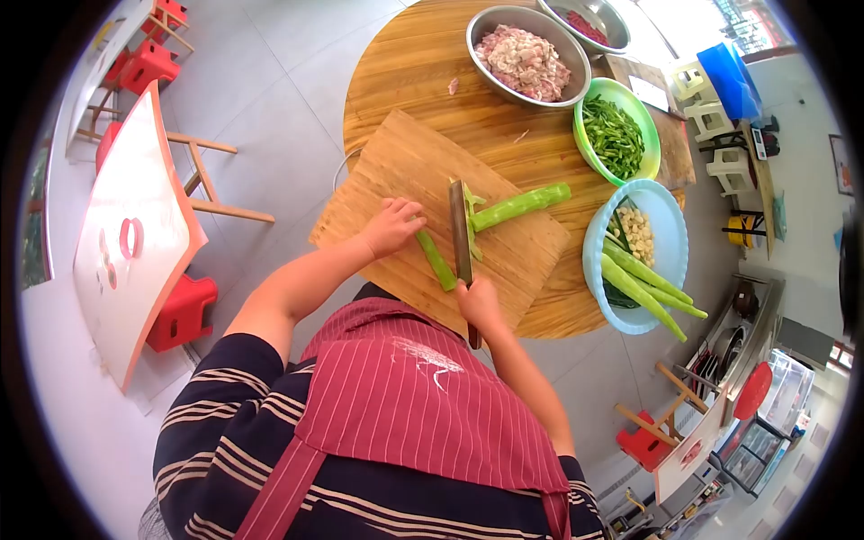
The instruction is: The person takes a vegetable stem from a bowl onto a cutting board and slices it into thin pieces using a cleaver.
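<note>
My right hand point(481, 304) is wrapped round the handle of a kitchen knife point(461, 229), whose blade is seen nearly edge-on over the wooden cutting board point(378, 171). Left of the blade, my left hand point(393, 227) has its fingers curled onto the upper end of a narrow green celtuce piece point(436, 261). A longer peeled celtuce stem point(524, 207) lies to the right of the knife. Some thin green pieces point(475, 200) rest against the blade's right side. The underside of my left fingers is hidden.
On the round wooden table point(387, 81) stand a metal bowl of chopped meat point(565, 90), a green basin of cut green vegetables point(589, 148), and a blue basin point(679, 225) with garlic cloves and long green stems. Another metal bowl point(621, 40) sits behind. A white table point(148, 207) stands left.
</note>
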